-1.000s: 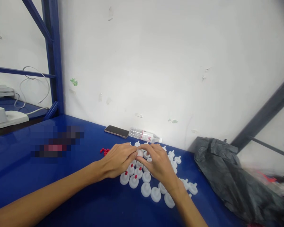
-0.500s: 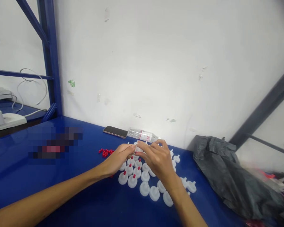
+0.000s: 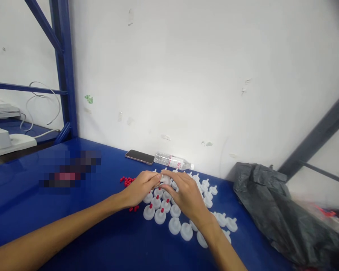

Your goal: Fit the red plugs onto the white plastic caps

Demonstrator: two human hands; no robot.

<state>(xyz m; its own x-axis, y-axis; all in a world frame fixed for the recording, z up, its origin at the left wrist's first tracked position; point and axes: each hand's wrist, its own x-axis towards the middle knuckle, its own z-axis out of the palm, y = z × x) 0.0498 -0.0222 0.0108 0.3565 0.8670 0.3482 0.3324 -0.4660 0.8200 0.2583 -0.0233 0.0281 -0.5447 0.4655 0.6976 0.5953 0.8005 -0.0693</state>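
Observation:
Both hands meet above a group of white nozzle caps. My right hand (image 3: 185,192) curves its thumb and fingers around one white nozzle cap (image 3: 165,180). Against the left side of that cap, my left hand (image 3: 141,186) has its thumb and fingertips pinched together; what they hold is hidden. Several white nozzle caps (image 3: 174,226) stand spout up on the blue table (image 3: 107,241). Some near the left of the group carry red tips (image 3: 162,210) on their spouts. Small loose red tips (image 3: 127,181) lie in a pile left of the caps, with a few more below my left wrist.
A phone (image 3: 139,157) and a clear plastic bottle (image 3: 173,161) lie along the white wall at the back. A dark plastic bag (image 3: 267,203) sits at the right. Blue metal posts (image 3: 66,67) frame the left side, beside a white power strip (image 3: 19,142).
My right hand's fingers have opened wider around the white nozzle cap, which shows more clearly between the hands. The whole view has shifted slightly.

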